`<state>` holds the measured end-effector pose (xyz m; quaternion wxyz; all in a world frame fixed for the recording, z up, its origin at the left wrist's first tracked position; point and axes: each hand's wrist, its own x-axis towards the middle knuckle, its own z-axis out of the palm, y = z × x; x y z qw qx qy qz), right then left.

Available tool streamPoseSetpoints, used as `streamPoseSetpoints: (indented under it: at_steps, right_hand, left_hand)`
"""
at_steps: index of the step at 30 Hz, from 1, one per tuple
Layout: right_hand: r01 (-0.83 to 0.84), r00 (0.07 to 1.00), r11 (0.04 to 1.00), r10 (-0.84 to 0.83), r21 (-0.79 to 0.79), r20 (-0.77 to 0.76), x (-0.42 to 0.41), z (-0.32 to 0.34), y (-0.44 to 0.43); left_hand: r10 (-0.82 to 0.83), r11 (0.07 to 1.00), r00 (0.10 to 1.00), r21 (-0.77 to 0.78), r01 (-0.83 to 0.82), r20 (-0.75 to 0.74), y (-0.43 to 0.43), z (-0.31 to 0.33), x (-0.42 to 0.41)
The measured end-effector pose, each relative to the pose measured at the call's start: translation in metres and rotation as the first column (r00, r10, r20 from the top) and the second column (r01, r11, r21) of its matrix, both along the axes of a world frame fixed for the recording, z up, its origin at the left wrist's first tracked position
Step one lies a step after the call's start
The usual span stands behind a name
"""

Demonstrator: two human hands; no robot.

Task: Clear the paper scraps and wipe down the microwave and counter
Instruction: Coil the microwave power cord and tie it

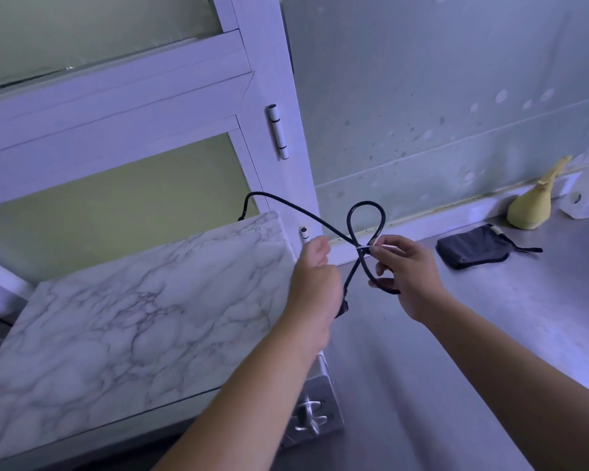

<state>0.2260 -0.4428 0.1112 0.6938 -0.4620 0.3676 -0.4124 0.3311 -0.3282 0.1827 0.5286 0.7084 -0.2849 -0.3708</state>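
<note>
Right grip (405, 270): thumb and forefinger pinched on thin white tie (363, 249) at crossing of glossy black looped cable (368, 212), lower fingers curled round loop. Left grip (317, 277): curled round cable's lower run. Just left: marble-veined, square-edged microwave (133, 317). Beneath: smooth grey metal desk (422, 385), open rightward up to folded dark-grey cloth (473, 248) and yellow pear-shaped sack (531, 205) by wall edge.
</note>
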Motion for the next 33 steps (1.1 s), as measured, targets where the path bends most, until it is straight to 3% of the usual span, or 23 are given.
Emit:
streamPoseSetpoints:
  at_steps: [2,7,12,17,22,26,28,33]
  right_hand:
    - [-0.040,0.999,0.998,0.039,0.042,0.031,-0.002,-0.002,-0.002]
    - [-0.109,0.994,0.993,0.110,0.040,-0.026,-0.007,-0.021,-0.003]
    - [-0.116,0.962,0.993,0.116,0.012,-0.248,-0.007,-0.056,0.009]
    - [-0.121,0.952,0.993,0.121,0.018,-0.282,0.011,-0.080,0.013]
    - [-0.195,0.949,0.972,0.220,0.131,-0.223,0.034,-0.096,0.017]
    - [-0.192,0.967,0.957,0.222,0.219,-0.123,0.053,-0.106,0.011]
    - [-0.202,0.968,0.940,0.234,0.276,-0.091,0.061,-0.112,0.008]
    - [-0.183,0.971,0.929,0.223,0.323,-0.091,0.077,-0.125,0.008]
  left_hand:
    - [-0.003,0.996,1.000,0.086,0.003,-0.006,-0.012,-0.011,-0.021]
    - [-0.009,0.959,0.970,0.277,-0.061,0.243,-0.025,-0.063,-0.061]
    - [0.189,0.975,0.980,0.126,-0.181,-0.056,-0.021,-0.122,-0.075]
    - [0.316,0.948,0.947,0.039,-0.315,-0.051,-0.017,-0.160,-0.079]
    - [0.395,0.915,0.902,-0.011,-0.403,-0.174,-0.021,-0.188,-0.067]
    - [0.423,0.906,0.904,0.010,-0.423,-0.067,-0.027,-0.204,-0.061]
    - [0.419,0.907,0.903,0.011,-0.420,-0.096,-0.027,-0.213,-0.057]
    - [0.425,0.904,0.905,0.069,-0.422,-0.033,-0.026,-0.228,-0.053]
